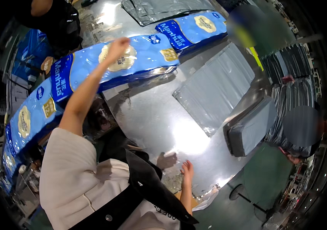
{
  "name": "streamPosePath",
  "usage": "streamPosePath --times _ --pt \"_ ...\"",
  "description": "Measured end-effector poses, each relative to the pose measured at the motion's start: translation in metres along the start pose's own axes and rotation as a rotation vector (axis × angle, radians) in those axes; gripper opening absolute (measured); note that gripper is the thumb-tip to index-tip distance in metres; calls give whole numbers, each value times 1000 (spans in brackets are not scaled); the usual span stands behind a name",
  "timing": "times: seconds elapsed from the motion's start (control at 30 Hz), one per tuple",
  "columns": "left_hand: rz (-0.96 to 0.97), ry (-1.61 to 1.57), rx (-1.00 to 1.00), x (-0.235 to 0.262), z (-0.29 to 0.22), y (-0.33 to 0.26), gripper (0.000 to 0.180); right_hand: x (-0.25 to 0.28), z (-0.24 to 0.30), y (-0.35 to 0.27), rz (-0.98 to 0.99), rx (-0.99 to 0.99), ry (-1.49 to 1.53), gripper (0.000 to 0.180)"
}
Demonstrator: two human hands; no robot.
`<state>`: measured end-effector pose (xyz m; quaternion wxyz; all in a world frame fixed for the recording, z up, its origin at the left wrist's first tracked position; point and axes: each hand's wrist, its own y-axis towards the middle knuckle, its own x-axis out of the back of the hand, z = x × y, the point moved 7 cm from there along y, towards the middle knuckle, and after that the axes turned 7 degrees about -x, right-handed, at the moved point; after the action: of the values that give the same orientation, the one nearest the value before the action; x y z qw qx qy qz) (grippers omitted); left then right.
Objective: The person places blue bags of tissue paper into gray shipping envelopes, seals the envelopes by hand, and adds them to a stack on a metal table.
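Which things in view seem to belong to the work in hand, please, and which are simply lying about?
Likely in use:
- middle blue pack, at the left hand
- neighbouring blue packs
- metal table, near the right hand
- possibly flat grey plastic

Apparently lying about:
- round-based black stand
- whitish plastic

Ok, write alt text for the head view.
A person's left hand is at the top of a long blue plastic-wrapped pack, one in a row of similar packs. The right hand is near the edge of a shiny metal table, where grey plastic bundles lie.
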<state>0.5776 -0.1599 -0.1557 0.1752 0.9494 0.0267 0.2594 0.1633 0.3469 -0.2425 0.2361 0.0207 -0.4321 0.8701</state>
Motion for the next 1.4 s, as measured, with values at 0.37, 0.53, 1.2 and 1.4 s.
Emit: streamPosePath --times 0.37,0.53,1.2,1.4 --pt "741 471 336 109 191 32 40 -396 105 -12 919 18 -171 89" --pt "668 -165 703 82 210 -13 52 -466 167 -24 920 -61 41 72" --pt "890 -810 447 -56 -179 -112 80 -147 211 -36 177 634 766 60" --pt "807 -467 98 -170 -74 -259 58 -109 55 -12 -254 298 265 76"
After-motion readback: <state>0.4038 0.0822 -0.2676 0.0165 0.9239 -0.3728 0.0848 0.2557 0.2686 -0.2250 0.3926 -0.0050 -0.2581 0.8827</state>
